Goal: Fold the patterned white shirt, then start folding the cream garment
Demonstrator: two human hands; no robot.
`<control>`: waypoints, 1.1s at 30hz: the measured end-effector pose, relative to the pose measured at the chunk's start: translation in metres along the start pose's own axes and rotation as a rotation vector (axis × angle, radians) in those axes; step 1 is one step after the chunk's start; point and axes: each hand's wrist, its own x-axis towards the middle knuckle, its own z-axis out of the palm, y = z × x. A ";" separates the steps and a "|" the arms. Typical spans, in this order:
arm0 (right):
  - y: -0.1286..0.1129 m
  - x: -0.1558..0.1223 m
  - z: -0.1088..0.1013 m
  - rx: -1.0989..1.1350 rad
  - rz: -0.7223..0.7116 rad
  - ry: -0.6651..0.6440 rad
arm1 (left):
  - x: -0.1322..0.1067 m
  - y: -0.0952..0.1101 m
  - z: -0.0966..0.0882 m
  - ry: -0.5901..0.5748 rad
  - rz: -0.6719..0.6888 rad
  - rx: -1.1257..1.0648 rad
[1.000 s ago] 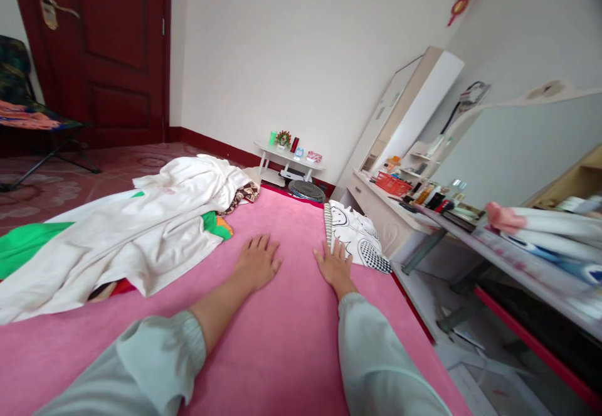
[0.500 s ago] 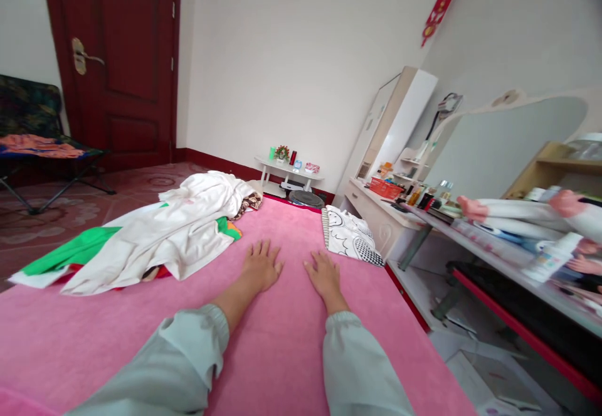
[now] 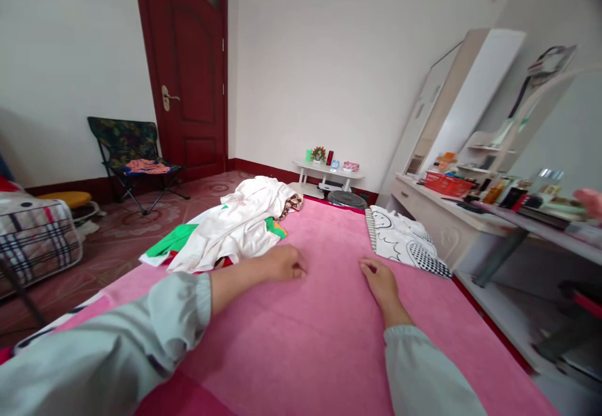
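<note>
A pink sheet [image 3: 329,341] covers the bed in front of me. My left hand [image 3: 282,263] rests on it near the middle, fingers curled in and pinched against the fabric. My right hand [image 3: 382,280] lies a little to the right, also curled with its fingertips pressed into the sheet. Both arms wear pale grey-green sleeves. A heap of white clothing [image 3: 235,228] with green cloth under it lies just beyond my left hand. A folded white cloth with black drawings [image 3: 399,240] sits beyond my right hand at the bed's right edge.
A white dresser [image 3: 437,209] with a red basket [image 3: 446,184] and bottles runs along the right. A low white table [image 3: 327,171] stands by the far wall. Left are a dark red door [image 3: 188,71], a folding chair [image 3: 126,152] and a plaid bundle [image 3: 37,234].
Both hands lay flat with fingers spread on the sheet; now their fingers are curled and pinched into it. My view has swung left, bringing the chair and plaid bundle into sight.
</note>
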 end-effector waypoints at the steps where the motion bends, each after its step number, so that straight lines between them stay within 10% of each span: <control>1: 0.001 0.001 0.000 -0.003 0.001 -0.001 | -0.003 -0.013 -0.014 0.036 -0.058 0.012; 7: 0.005 0.004 0.002 -0.035 0.009 -0.011 | -0.030 -0.111 -0.075 0.443 -0.536 0.148; 12: 0.003 0.004 0.003 -0.066 -0.001 -0.005 | -0.042 -0.158 -0.087 0.515 -0.731 0.154; 25: 0.004 0.005 0.002 -0.087 -0.021 -0.034 | 0.017 -0.145 -0.057 0.441 -0.913 0.126; 33: 0.002 0.004 0.003 -0.076 -0.025 -0.010 | 0.030 -0.100 -0.094 0.680 -0.812 0.159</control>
